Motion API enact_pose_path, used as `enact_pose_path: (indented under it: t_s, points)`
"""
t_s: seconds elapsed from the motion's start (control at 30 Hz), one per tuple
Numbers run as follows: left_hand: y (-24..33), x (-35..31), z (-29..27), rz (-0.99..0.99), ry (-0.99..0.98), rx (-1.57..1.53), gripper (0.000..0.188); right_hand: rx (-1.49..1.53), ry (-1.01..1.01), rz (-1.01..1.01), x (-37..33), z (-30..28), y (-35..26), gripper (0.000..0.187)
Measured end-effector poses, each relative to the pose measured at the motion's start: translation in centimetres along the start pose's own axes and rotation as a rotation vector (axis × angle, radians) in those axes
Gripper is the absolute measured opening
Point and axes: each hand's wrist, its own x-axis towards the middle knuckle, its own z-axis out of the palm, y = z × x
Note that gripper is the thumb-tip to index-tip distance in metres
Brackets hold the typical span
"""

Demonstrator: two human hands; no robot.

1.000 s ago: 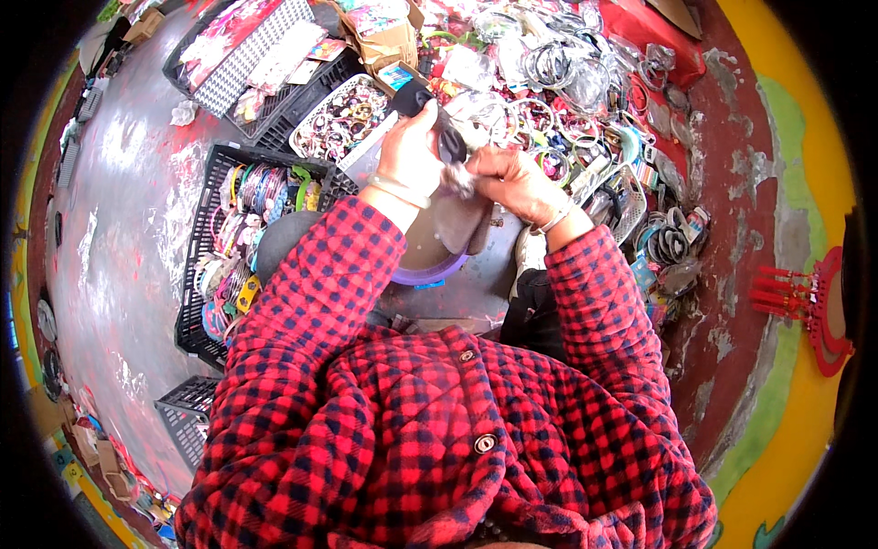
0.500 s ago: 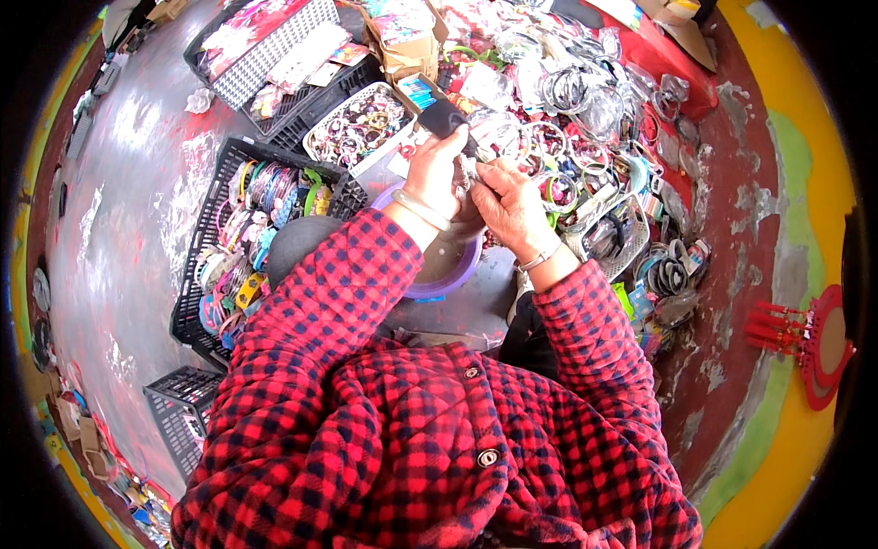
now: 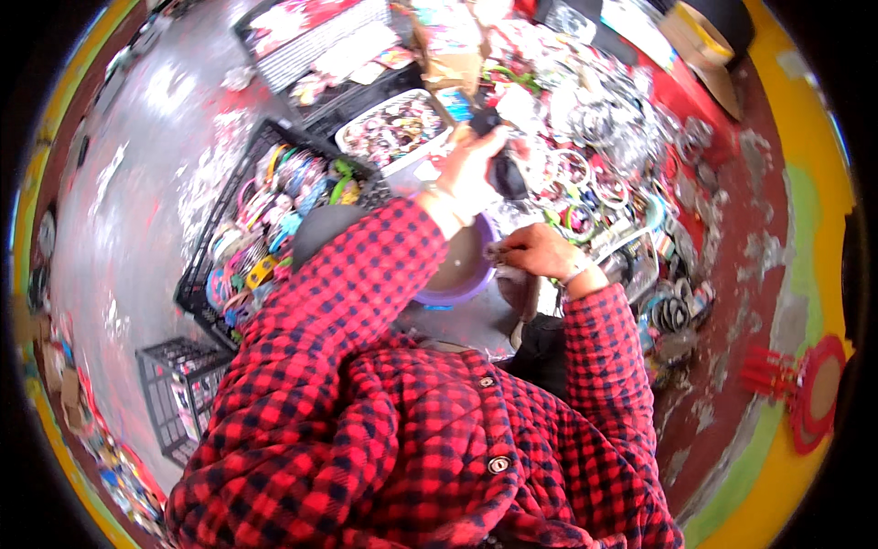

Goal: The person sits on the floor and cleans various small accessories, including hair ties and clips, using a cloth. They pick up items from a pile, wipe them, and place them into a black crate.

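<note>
My left hand (image 3: 468,174) is closed round a limp black cloth-like band (image 3: 508,176), whose ends show above and to the right of the fingers. It is held up over the far side of a round basin (image 3: 477,289) with a purple rim and murkish liquid inside. Lower and to the right, my right hand (image 3: 541,251) is closed in a pinch at the basin's right rim. A greyish crumpled cloth (image 3: 495,252) shows at its fingertips, blurred by motion. The two hands are apart.
Left of the basin stands a black crate (image 3: 203,285) of colourful headbands. Beyond it is a white tray (image 3: 346,139) of small hair accessories. A large heap of bagged accessories (image 3: 604,128) spreads at the far right. A smaller black crate (image 3: 169,393) stands near left.
My hands have parted: the right has moved down with the greyish cloth, the left stays raised with the black band. The view has shifted, so the surroundings sit further right and lower.
</note>
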Motion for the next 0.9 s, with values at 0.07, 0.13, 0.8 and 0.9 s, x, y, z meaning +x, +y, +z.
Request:
enact_pose_path:
  t_s: [0.07,0.13,0.8,0.9]
  points:
    - [0.4,-0.2,-0.2,0.033,-0.016,0.179,0.013,-0.056,-0.022,0.092,-0.2,-0.6,-1.5,0.024]
    - [1.0,-1.0,0.1,0.051,-0.077,0.218,0.018,0.005,0.051,0.079,-0.6,0.2,-0.9,0.024]
    - [15.8,-17.5,0.4,0.386,-0.091,0.29,0.018,0.347,0.441,0.234,-4.7,6.4,0.5,0.018]
    - [20.5,-24.3,-4.2,0.523,0.166,0.689,0.021,0.265,0.431,0.247,-4.5,6.6,-0.4,0.017]
